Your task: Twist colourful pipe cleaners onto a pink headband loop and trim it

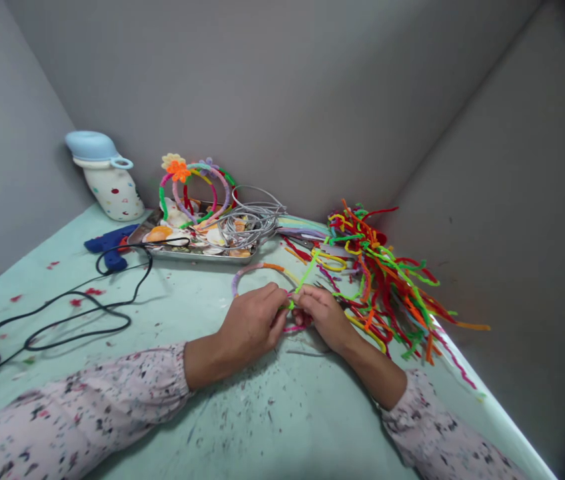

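Observation:
My left hand [257,315] is closed, its fingertips pinching a ring wrapped in coloured fuzzy stems [257,267]. The ring shows lilac, orange, yellow and pink stretches, and part of it is hidden behind my hands. My right hand [323,312] is closed too, meeting the left at the fingertips, and pinches a bright green pipe cleaner [308,270]. One end of this stem sticks up and away from my fingers, while a short bit of green shows between both hands at the ring. Below my right hand a thin grey wire lies on the table.
A big heap of coloured pipe cleaners [382,280] lies right. Behind, a metal tray [197,255] holds scraps, several finished flower-topped rings [197,167] and coiled grey wire [257,223]. A blue glue gun [115,247] with a looping black cord and a white cup [112,190] stand left. Walls enclose the table.

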`<action>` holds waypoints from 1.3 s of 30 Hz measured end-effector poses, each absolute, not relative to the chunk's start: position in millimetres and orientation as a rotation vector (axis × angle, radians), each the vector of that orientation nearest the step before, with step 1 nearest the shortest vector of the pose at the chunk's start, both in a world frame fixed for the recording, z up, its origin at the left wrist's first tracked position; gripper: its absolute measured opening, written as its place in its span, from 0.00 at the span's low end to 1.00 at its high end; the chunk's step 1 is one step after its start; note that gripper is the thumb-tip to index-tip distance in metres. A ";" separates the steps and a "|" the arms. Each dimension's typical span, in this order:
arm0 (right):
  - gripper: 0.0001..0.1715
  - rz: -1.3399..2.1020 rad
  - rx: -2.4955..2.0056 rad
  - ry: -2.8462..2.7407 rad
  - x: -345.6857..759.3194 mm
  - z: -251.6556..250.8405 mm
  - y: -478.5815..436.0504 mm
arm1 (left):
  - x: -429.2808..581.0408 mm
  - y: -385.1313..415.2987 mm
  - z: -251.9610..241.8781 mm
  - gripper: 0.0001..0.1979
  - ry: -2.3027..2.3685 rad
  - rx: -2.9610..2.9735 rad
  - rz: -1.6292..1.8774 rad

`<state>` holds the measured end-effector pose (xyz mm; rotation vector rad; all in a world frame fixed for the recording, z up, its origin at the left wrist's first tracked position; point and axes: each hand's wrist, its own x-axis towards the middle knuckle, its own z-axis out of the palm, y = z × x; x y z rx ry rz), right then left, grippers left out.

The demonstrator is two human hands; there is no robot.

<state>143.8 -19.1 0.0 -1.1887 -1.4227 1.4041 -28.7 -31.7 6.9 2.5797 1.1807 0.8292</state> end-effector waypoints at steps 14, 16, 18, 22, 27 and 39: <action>0.12 1.391 -1.117 -1.329 147.0 -4.1 -18.6 | -29.6 -31.8 6.8 0.04 1.127 2.533 0.934; 0.13 1.393 -1.099 -1.277 147.7 -8.3 -17.3 | -29.7 -32.0 6.4 0.04 1.123 2.524 0.919; 0.14 1.389 -1.095 -1.260 147.8 -10.7 -16.6 | -29.9 -31.9 6.4 0.05 1.133 2.522 0.907; 0.16 1.384 -1.094 -1.279 147.2 -9.8 -16.3 | -29.9 -31.5 7.4 0.07 1.134 2.544 0.915; 0.13 1.408 -1.091 -1.276 147.4 -8.7 -15.8 | -29.6 -32.1 8.5 0.10 1.186 2.601 0.873; 0.15 1.433 -1.086 -1.204 146.1 -6.4 -14.6 | -30.2 -30.8 6.8 0.12 1.086 2.588 1.016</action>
